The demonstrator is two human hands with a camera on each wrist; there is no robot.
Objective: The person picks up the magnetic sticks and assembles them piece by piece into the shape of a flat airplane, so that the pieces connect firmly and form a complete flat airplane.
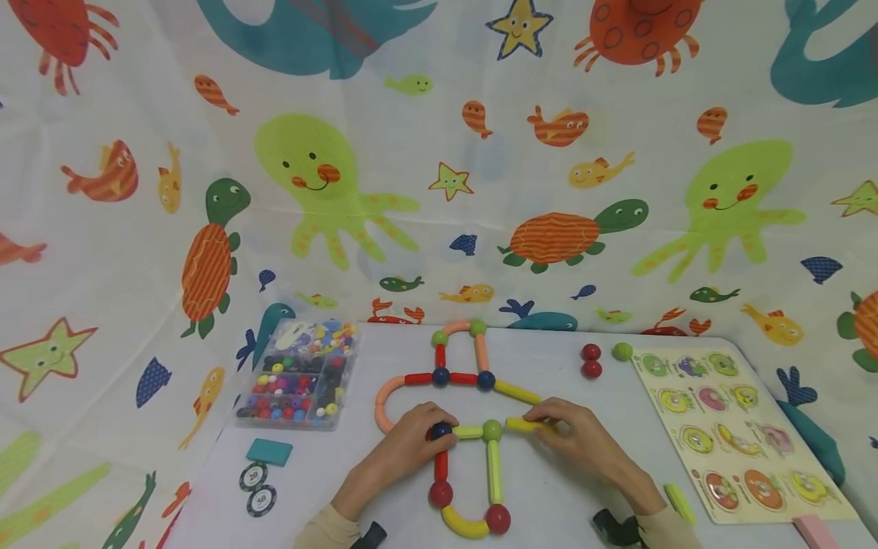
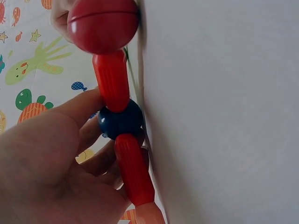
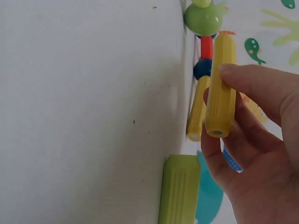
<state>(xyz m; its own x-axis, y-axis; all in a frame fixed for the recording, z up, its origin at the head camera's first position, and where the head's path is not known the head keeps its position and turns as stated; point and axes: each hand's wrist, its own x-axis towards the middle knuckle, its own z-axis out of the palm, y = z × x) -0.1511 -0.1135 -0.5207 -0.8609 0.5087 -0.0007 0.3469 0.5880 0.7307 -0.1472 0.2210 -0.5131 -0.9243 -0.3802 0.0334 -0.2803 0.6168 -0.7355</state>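
My left hand (image 1: 414, 438) holds a dark blue ball (image 2: 120, 120) where red rods (image 2: 134, 170) meet, in a figure of coloured rods and balls lying on the table. My right hand (image 1: 583, 442) pinches a straight yellow rod (image 3: 222, 88) between thumb and fingers. In the head view its free end points at a light green ball (image 1: 492, 431), with a small gap between. From that ball a light green rod (image 1: 495, 473) runs down to a red ball (image 1: 498, 519). A second yellow rod (image 1: 517, 392) sticks out of the upper part.
At the left stands a clear divided box (image 1: 295, 374) of beads, with a teal block (image 1: 270, 452) and round number chips (image 1: 261, 501) below it. Two red balls (image 1: 591, 361), a green ball (image 1: 622, 351) and a picture board (image 1: 744, 435) lie at the right. A green rod (image 1: 679, 503) lies by my right wrist.
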